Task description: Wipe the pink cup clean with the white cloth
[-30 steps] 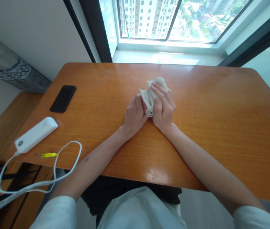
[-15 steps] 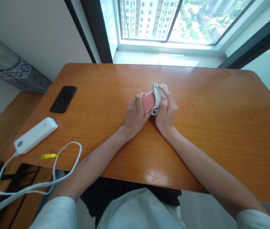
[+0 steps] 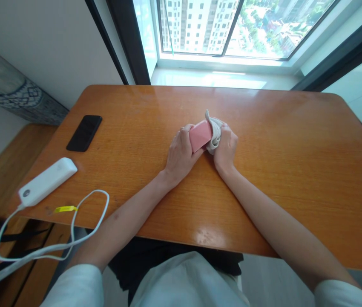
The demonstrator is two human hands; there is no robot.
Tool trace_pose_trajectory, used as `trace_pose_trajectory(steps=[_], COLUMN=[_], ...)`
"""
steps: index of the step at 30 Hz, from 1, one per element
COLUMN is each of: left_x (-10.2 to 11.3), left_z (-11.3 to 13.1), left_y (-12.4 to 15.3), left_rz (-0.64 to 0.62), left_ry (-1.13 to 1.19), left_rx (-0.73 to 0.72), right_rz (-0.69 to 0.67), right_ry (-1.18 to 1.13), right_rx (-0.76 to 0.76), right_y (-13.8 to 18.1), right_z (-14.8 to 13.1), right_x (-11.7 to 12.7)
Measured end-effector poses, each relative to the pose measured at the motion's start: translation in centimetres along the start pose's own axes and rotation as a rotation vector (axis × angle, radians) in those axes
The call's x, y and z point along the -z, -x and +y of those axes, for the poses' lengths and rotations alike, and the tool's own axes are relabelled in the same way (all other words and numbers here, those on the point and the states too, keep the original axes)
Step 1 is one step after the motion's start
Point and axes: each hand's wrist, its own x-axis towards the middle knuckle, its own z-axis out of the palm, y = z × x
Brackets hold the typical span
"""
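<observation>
**Both hands closed at desk centre: pink case in the left, white cloth in the right**

Nearest the viewer, at 6 o'clock, the person's light sleeves and a dark garment in the lap show below the near edge of the orange wooden desk (image 3: 296, 170). Both bare forearms run up from there and converge toward desk centre.

At 8 o'clock a white cable (image 3: 81, 226) loops off the near-left desk corner, carrying a small yellow tag (image 3: 66, 209). It joins a white oblong power bank (image 3: 47, 180), lying flat and angled near the left edge.

At centre, the left hand (image 3: 179, 156) is curled around a small pink case (image 3: 200, 134), fingers wrapped on its left side, the case tilted with its upper face showing. The right hand (image 3: 225, 147) is clenched on a bunched white cloth (image 3: 213, 130), which is pressed against the right end of the case. Hands sit just beside each other, resting on or just above the desk; which one cannot be told.

At 10 o'clock a black smartphone (image 3: 84, 132) lies face up, well apart from the hands.

At 12 o'clock, beyond the far desk edge, a white sill and a dark-framed window (image 3: 130, 47) show high-rise buildings outside.
</observation>
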Motion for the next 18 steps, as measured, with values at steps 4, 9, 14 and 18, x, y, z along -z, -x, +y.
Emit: trace_pose_trajectory(steps=[4, 9, 14, 18], left_x=[-0.2, -0.5, -0.5, -0.5], left_z=[-0.4, -0.7, -0.7, -0.6], left_y=[0.0, 0.0, 0.1, 0.1], left_rz=[0.002, 0.028, 0.036, 0.032], left_ry=[0.047, 0.106, 0.123, 0.130], left_rx=[-0.015, -0.041, -0.051, -0.041], right_rz=[0.006, -0.009, -0.007, -0.007], right_ry=[-0.007, -0.052, -0.049, -0.042], right_rx=[-0.003, -0.023, -0.043, -0.046], right_y=[0.0, 0.0, 0.0, -0.1], right_z=[-0.2, -0.6, -0.9, -1.1], right_x=[0.0, -0.1, -0.2, -0.3])
